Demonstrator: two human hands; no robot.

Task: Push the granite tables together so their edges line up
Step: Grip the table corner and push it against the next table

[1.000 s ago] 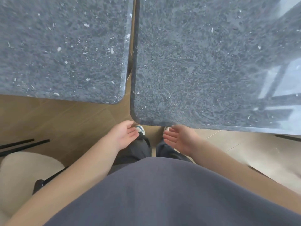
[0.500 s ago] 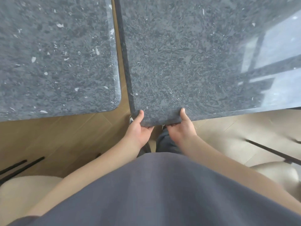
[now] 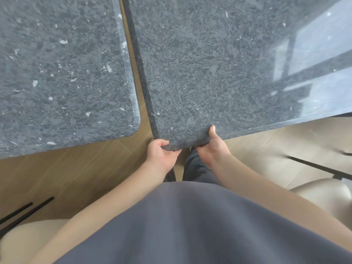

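Two dark speckled granite tables fill the upper view. The left table [image 3: 62, 73] has a rounded near-right corner. The right table [image 3: 219, 63] lies beside it, a narrow strip of wood floor between their facing edges. Its near edge reaches closer to me than the left table's. My left hand [image 3: 162, 155] grips the right table's near-left corner, thumb on top and fingers underneath. My right hand [image 3: 213, 147] grips the same near edge just to the right, thumb pressed on the top surface.
Wood floor [image 3: 76, 174] lies below the left table, pale tile [image 3: 276, 149] below the right one. A beige chair seat [image 3: 24, 242] with black legs sits at lower left; another beige seat [image 3: 322, 197] is at lower right.
One second ago both hands hung free below the right table's edge. They have since taken hold of its near-left corner, and the view has shifted so the tables sit further right and lower.
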